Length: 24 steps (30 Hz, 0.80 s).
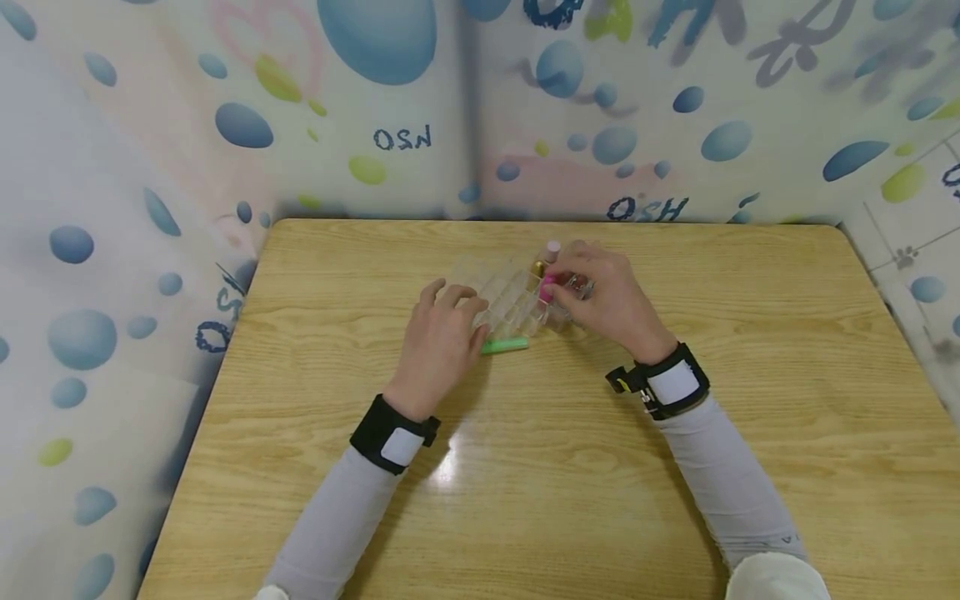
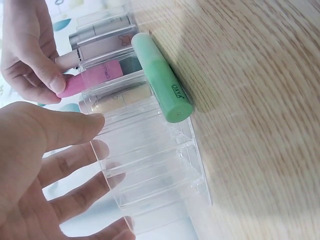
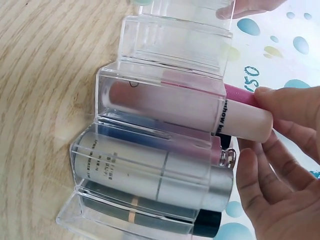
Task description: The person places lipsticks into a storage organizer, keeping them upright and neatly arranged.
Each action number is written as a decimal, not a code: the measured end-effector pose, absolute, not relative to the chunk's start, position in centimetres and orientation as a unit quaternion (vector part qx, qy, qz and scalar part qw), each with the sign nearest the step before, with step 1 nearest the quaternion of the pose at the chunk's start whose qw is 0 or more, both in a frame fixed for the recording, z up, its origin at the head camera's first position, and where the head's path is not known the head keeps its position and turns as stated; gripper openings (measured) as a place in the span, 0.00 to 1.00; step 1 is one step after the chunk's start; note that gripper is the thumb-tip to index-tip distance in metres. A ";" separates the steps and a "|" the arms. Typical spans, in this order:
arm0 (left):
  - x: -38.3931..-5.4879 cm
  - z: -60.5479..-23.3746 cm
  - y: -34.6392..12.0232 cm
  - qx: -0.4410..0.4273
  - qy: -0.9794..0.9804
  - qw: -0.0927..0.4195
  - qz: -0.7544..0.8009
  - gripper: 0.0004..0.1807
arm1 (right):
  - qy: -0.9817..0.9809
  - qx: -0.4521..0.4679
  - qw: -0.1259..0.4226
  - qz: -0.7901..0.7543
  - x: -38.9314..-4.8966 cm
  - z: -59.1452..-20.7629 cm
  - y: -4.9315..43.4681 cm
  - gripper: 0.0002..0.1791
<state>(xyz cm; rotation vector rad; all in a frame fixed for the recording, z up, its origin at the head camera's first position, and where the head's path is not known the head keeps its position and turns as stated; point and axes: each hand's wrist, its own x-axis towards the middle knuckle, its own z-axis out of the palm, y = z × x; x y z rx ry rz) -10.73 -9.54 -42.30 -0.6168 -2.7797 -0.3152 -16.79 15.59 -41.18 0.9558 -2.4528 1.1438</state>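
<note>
A clear stepped organizer (image 2: 150, 162) with several slots stands on the table. My right hand (image 1: 611, 296) pinches the top of a pink lip gloss tube (image 2: 102, 75) between thumb and finger; the tube's lower part is inside a slot. My left hand (image 1: 442, 342) rests at the organizer's left part, its fingers spread along the rim in the left wrist view. In front of the organizer a green tube (image 2: 165, 85) marked OXYA lies on the table. Beside the pink tube, a pale pink lip gloss (image 3: 170, 107) and a beige tube (image 2: 122, 99) stand in slots.
A silver-capped bottle (image 3: 150, 162) and a dark-capped tube (image 3: 150, 207) sit in the organizer's right end. The wooden table (image 1: 525, 483) meets a wall (image 1: 300, 158) patterned with blue and green drops behind the organizer.
</note>
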 end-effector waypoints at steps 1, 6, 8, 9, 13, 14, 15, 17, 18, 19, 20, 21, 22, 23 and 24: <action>-10.7 -42.3 -9.5 -0.214 -0.961 0.138 -0.108 0.15 | -0.846 0.330 0.135 0.396 -16.8 -41.2 15.6 0.04; -10.7 -42.3 -9.4 -0.215 -0.961 0.140 -0.101 0.14 | -0.850 0.326 0.126 0.394 -16.6 -41.3 15.4 0.03; -10.7 -42.3 -9.4 -0.214 -0.961 0.140 -0.101 0.14 | -0.855 0.324 0.123 0.385 -16.6 -41.3 15.4 0.03; -10.7 -42.3 -9.4 -0.214 -0.962 0.140 -0.100 0.14 | -0.859 0.322 0.121 0.380 -16.6 -41.3 15.3 0.04; -10.7 -42.3 -9.4 -0.214 -0.961 0.144 -0.101 0.14 | -0.870 0.316 0.120 0.360 -16.6 -41.5 15.3 0.04; -10.7 -42.3 -9.4 -0.215 -0.960 0.146 -0.102 0.14 | -0.871 0.315 0.121 0.357 -16.6 -41.5 15.3 0.04; -10.7 -42.3 -9.4 -0.215 -0.960 0.147 -0.101 0.14 | -0.872 0.314 0.121 0.356 -16.6 -41.6 15.3 0.04; -10.7 -42.3 -9.4 -0.216 -0.960 0.150 -0.101 0.14 | -0.872 0.313 0.123 0.355 -16.7 -41.6 15.3 0.04; -10.7 -42.3 -9.4 -0.215 -0.960 0.150 -0.100 0.14 | -0.872 0.313 0.124 0.356 -16.7 -41.6 15.3 0.04; -10.7 -42.3 -9.4 -0.215 -0.960 0.149 -0.099 0.14 | -0.872 0.313 0.124 0.356 -16.7 -41.6 15.3 0.04; -10.7 -42.3 -9.4 -0.215 -0.960 0.148 -0.099 0.14 | -0.872 0.313 0.123 0.357 -16.7 -41.6 15.3 0.04; -10.6 -42.3 -9.4 -0.214 -0.961 0.147 -0.097 0.14 | -0.872 0.313 0.122 0.357 -16.7 -41.6 15.3 0.04; -10.6 -42.2 -9.4 -0.214 -0.961 0.146 -0.097 0.14 | -0.872 0.313 0.121 0.357 -16.7 -41.6 15.2 0.04; -10.6 -42.2 -9.4 -0.214 -0.961 0.145 -0.096 0.14 | -0.872 0.313 0.120 0.357 -16.7 -41.6 15.2 0.04; -10.6 -42.2 -9.4 -0.214 -0.961 0.145 -0.095 0.14 | -0.872 0.313 0.119 0.357 -16.7 -41.6 15.2 0.04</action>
